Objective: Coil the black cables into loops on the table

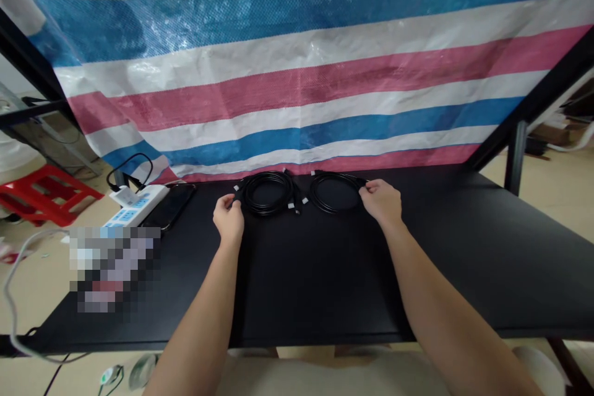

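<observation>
Two coils of black cable lie side by side near the back of the black table [315,278]. The left coil [266,211] is the thicker bundle, with several silver-tipped plugs around it. The right coil [325,205] is thinner and shows one silver plug at its upper left. My left hand [228,219] is closed at the left edge of the thicker bundle, fingertips pinching a dark part of the cable. At the other coil's right edge, my right hand [383,199] pinches the cable between thumb and fingers. My fingers partly hide both held parts.
A white power strip [134,207] with a plugged-in charger stands on the table's left side, beside a dark phone [171,207]. A pixelated patch covers something nearer. Striped plastic sheeting [297,86] hangs behind the table. A red stool [46,195] is on the floor at left.
</observation>
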Tool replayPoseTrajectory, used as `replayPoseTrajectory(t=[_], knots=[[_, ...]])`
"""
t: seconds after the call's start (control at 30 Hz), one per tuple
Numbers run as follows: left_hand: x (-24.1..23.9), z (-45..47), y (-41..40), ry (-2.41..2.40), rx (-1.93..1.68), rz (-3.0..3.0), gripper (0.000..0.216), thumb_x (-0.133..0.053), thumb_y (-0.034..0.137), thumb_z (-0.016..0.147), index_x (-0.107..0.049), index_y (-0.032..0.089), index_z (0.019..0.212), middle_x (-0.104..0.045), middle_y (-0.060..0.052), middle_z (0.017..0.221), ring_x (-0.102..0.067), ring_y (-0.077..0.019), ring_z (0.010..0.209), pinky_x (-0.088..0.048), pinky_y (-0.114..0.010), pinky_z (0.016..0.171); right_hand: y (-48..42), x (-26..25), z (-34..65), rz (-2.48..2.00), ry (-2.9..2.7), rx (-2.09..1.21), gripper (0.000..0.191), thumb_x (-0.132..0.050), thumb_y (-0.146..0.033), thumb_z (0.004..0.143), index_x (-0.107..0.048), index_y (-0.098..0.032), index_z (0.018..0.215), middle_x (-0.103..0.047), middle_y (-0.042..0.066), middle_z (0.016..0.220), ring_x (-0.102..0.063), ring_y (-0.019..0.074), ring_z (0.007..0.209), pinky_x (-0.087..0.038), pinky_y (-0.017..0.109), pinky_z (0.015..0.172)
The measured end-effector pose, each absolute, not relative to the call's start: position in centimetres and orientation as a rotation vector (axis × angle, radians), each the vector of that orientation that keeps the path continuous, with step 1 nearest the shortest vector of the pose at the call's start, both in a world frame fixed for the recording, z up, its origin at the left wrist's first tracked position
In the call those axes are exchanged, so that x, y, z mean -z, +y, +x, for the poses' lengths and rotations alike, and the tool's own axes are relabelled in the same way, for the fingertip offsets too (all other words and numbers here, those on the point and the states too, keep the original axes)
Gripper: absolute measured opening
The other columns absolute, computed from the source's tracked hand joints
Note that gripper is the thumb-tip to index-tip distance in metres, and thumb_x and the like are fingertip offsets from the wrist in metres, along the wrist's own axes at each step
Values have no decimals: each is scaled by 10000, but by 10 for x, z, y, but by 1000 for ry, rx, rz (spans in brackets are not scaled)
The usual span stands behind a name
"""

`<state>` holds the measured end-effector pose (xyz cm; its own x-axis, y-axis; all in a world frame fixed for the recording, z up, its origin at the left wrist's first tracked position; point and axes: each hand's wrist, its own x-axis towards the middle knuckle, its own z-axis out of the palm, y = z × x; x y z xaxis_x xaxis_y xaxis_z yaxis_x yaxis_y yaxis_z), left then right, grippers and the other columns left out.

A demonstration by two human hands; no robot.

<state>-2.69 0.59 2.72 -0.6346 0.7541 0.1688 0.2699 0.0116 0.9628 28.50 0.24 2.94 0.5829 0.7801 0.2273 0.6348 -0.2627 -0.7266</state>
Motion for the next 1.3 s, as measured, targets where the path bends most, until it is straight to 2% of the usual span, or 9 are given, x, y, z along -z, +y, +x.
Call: replayPoseTrajectory(t=[0.1, 0.2, 0.37, 0.5, 0.63, 0.77, 0.9, 1.13, 1.3], knots=[[-30, -24, 5, 1893, -1652, 1007, 119, -569, 161, 622, -597, 215, 725, -639, -28, 772, -640, -221, 868, -482, -363, 852, 4, -25, 292, -2112, -1091, -223, 155, -698, -331, 563, -620, -228, 648, -665, 138, 757, -643, 336, 785, -496, 470, 664], [-32, -20, 3, 1884, -1638, 1007, 104, -560, 163, 623, -590, 215, 707, -635, -21, 748, -638, -211, 828, -480, -354, 834, 6, -22, 294, -2186, -1107, -317, 237, -745, -398, 516, -564, -247, 538, -614, 122, 642, -632, 346, 715, -483, 490, 609], [-34, -18, 0, 1891, -1608, 1043, 85, -557, 167, 633, -585, 213, 699, -620, -14, 722, -627, -200, 776, -475, -350, 813, 5, -26, 290, -2185, -1063, -384, 173, -661, -303, 603, -524, -250, 513, -587, 110, 602, -633, 330, 721, -475, 471, 648], [-31, -18, -1, 1934, -1643, 1206, 117, -563, 167, 640, -593, 207, 746, -614, -31, 779, -620, -206, 812, -485, -351, 802, 5, -28, 285, -1848, -983, -273, 145, -573, -301, 683, -531, -237, 560, -600, 69, 595, -619, 258, 698, -481, 398, 694], [-24, -14, -3, 1847, -1764, 1587, 184, -611, 244, 666, -605, 195, 844, -624, -69, 886, -612, -237, 900, -492, -386, 824, 6, -30, 279, -1343, -915, -232, 247, -591, -445, 706, -564, -211, 631, -521, -16, 512, -523, 160, 533, -443, 303, 547], [-21, -5, -7, 1567, -1760, 1853, 287, -619, 377, 737, -613, 189, 953, -649, -100, 987, -616, -248, 959, -497, -395, 831, 1, -39, 274, -954, -912, -469, 370, -712, -549, 621, -571, -206, 615, -402, -71, 419, -358, 83, 376, -299, 243, 390], [-21, 6, -13, 1233, -1569, 1920, 384, -609, 417, 771, -611, 194, 1084, -666, -116, 1068, -634, -239, 961, -511, -364, 782, -9, -50, 269, -818, -942, -861, 377, -839, -476, 473, -608, -205, 595, -452, -61, 428, -360, 63, 359, -287, 224, 350], [-20, 25, -24, 1102, -1319, 1905, 371, -694, 354, 717, -644, 203, 1053, -702, -87, 960, -642, -192, 778, -512, -318, 694, -16, -57, 258, -835, -949, -1129, 358, -887, -382, 359, -641, -193, 539, -511, -40, 435, -327, 37, 344, -261, 216, 332], [-22, 29, -23, 1109, -1338, 1650, 179, -642, 285, 751, -609, 200, 906, -656, -31, 782, -619, -158, 693, -488, -290, 676, -16, -56, 258, -842, -1030, -1095, 415, -854, -528, 409, -653, -194, 552, -525, -18, 443, -352, 55, 350, -249, 221, 332]])
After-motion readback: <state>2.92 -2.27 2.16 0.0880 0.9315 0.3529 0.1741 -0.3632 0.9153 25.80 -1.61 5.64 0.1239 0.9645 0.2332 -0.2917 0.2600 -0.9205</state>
